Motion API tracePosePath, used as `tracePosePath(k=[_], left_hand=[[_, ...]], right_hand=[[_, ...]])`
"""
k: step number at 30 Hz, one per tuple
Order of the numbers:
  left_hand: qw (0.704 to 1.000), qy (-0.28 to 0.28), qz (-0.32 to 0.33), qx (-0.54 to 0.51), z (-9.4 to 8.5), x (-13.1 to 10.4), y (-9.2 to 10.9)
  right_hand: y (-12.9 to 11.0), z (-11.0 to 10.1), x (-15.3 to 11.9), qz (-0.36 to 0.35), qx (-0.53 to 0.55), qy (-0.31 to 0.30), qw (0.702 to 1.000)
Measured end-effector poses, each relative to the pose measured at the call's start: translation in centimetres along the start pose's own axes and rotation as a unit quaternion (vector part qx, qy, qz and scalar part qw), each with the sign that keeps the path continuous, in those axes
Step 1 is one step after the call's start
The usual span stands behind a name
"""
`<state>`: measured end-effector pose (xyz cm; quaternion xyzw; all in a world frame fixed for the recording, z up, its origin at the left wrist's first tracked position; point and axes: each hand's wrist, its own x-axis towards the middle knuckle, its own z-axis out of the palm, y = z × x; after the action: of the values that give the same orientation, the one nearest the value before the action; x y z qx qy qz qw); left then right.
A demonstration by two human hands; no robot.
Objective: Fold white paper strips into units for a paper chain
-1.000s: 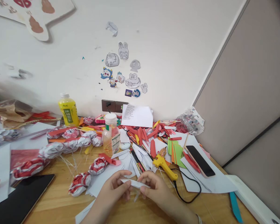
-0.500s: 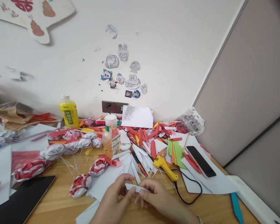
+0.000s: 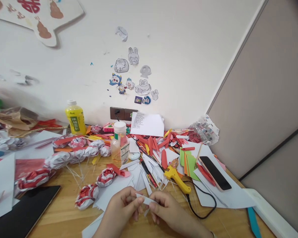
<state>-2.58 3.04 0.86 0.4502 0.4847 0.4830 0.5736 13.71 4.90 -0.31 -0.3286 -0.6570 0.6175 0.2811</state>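
Low in the middle, a narrow folded strip of white paper [image 3: 145,199] spans the gap between my two hands. My left hand [image 3: 125,209] pinches its left end between thumb and fingers. The right end is gripped by my right hand [image 3: 165,209], thumb on top and fingers curled beneath. A thin pale end of paper hangs down between the hands. White paper strips [image 3: 139,178] lie just beyond my fingers, and a yellow glue gun [image 3: 177,180] rests to the right of them.
Red-and-white twisted paper pieces [image 3: 87,195] lie at left, near a black tablet [image 3: 27,208]. A clear jar [image 3: 119,145] and yellow bottle [image 3: 75,119] stand behind. At right are a phone [image 3: 215,173], the glue gun's black cable [image 3: 201,217] and a teal tool [image 3: 253,221].
The whole view has shifted slightly, so things appear a little further right. The paper strip now slants down to the right more, still held by both hands.
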Motion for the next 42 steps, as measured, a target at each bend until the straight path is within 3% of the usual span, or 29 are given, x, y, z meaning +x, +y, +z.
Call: tracePosePath(k=[15, 18, 21, 24, 36, 42], left_hand=[[0.998, -0.028, 0.056, 0.011, -0.3, -0.5, 0.0], [0.991, -0.013, 0.107, 0.084, -0.5, -0.9, 0.1], [0.960, 0.026, 0.179, 0.212, -0.7, -1.3, 0.1], [0.932, 0.043, 0.234, 0.274, -0.8, -1.2, 0.0], [0.875, 0.080, 0.359, 0.313, -1.2, -0.6, -0.2], [0.814, 0.080, 0.437, 0.375, -1.8, -0.6, -0.7]], right_hand=[[-0.1, -0.1, -0.1, -0.016, 0.004, -0.011, 1.000], [0.4, -0.3, 0.0, -0.013, 0.024, -0.003, 1.000], [0.6, -0.3, 0.0, -0.006, 0.045, 0.002, 0.999], [0.4, -0.2, 0.0, -0.001, 0.049, 0.002, 0.999], [0.5, -0.2, -0.1, 0.002, 0.055, 0.003, 0.998], [0.4, -0.2, 0.0, 0.000, 0.051, 0.006, 0.999]])
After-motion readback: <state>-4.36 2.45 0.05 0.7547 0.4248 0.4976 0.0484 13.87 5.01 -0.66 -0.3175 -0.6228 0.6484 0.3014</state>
